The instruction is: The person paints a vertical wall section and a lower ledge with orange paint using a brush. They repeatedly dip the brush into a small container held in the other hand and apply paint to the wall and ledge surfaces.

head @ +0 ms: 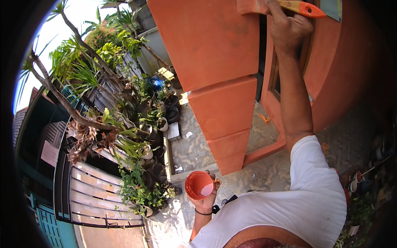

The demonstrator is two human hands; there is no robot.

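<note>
My right hand (pixel 290 29) is raised at the top of the view and grips a wide paintbrush (pixel 296 6) by its yellow and orange handle. The bristles, coated in orange paint, rest against the upper part of an orange masonry pillar (pixel 214 46). Darker patches show on the pillar face below the brush. Low in front of my body, my left hand (pixel 206 201) holds an orange-smeared paint cup (pixel 198 185) from beneath and its right side. Orange paint lies inside the cup, with a bright patch of light on it.
An orange wall (pixel 325 77) with a wood-framed window (pixel 274 74) stands right of the pillar. Several potted plants (pixel 155 124) and a leaning tree trunk (pixel 77 114) line the left. A metal gate (pixel 99 195) is at lower left. Patterned paving (pixel 260 176) runs below.
</note>
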